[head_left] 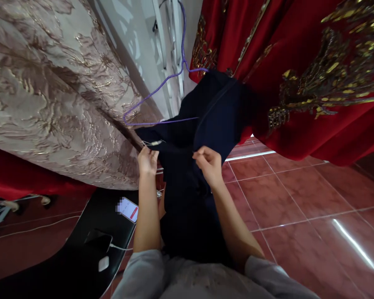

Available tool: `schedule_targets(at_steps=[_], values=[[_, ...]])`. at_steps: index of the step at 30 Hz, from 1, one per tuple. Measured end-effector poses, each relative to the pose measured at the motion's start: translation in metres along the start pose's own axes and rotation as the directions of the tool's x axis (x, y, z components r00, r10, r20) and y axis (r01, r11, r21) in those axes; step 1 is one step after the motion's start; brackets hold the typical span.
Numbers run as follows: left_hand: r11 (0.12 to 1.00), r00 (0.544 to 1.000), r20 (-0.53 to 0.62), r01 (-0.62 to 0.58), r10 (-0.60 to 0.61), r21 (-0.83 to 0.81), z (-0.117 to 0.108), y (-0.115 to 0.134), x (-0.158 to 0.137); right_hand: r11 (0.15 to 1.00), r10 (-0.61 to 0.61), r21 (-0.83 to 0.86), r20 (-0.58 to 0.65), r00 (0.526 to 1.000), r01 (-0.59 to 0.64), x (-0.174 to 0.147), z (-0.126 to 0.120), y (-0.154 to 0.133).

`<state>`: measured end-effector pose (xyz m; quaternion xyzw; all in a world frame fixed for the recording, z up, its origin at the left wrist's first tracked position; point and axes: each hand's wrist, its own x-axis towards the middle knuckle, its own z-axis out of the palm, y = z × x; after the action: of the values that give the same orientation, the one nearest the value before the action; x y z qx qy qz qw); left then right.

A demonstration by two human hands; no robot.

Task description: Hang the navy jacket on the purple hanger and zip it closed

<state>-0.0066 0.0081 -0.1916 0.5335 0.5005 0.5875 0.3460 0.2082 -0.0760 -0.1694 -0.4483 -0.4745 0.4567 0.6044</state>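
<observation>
A dark navy garment hangs partly on a purple wire hanger. Its right side covers the hanger's right arm, while the hanger's left arm is bare. My left hand pinches the garment's edge at the left, just below a small white tag on a string. At the middle, my right hand has its fingers closed on another edge of the cloth. The lower part of the garment drapes down in front of me, too dark to show its folds.
A pale pink embossed fabric hangs at the left, and a red gown with gold sequins at the right. On a black bench lie a lit phone, a dark phone with a cable, and a white case. Red tiles cover the floor.
</observation>
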Motion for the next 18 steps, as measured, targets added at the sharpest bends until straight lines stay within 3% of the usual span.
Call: schedule_targets(at_steps=[3, 5, 7, 10, 12, 14, 16, 18], values=[[0.998, 0.999, 0.002, 0.042, -0.042, -0.039, 0.01, 0.003, -0.022, 0.997, 0.082, 0.02, -0.196, 0.977, -0.08, -0.016, -0.02, 0.013], [1.0, 0.999, 0.051, -0.002, 0.003, -0.019, 0.017, 0.025, -0.032, 0.999, 0.002, -0.048, -0.251, 0.968, -0.015, -0.018, -0.025, 0.01], [0.992, 0.975, 0.189, -0.124, 0.117, 0.029, 0.026, 0.06, -0.041, 0.981, -0.143, -0.16, -0.205, 0.968, 0.111, -0.017, -0.023, -0.002], [0.946, 0.849, 0.446, -0.324, 0.283, 0.017, 0.043, 0.111, -0.052, 0.953, -0.213, -0.211, 0.046, 0.976, 0.218, -0.014, -0.011, -0.021], [0.882, 0.784, 0.486, -0.468, 0.386, 0.052, 0.051, 0.13, -0.056, 0.981, -0.112, -0.133, 0.204, 0.973, 0.141, -0.013, -0.003, -0.028], [0.819, 0.744, 0.51, -0.56, 0.432, 0.123, 0.053, 0.132, -0.055, 0.999, 0.031, -0.049, 0.266, 0.963, -0.019, -0.012, 0.0, -0.03], [0.833, 0.689, 0.628, -0.541, 0.361, 0.114, 0.049, 0.121, -0.052, 0.981, 0.187, -0.001, 0.264, 0.946, -0.193, -0.009, -0.003, -0.033], [0.891, 0.584, 0.781, -0.447, 0.221, 0.082, 0.039, 0.103, -0.05, 0.944, 0.308, 0.023, 0.291, 0.906, -0.328, -0.003, -0.014, -0.041]])
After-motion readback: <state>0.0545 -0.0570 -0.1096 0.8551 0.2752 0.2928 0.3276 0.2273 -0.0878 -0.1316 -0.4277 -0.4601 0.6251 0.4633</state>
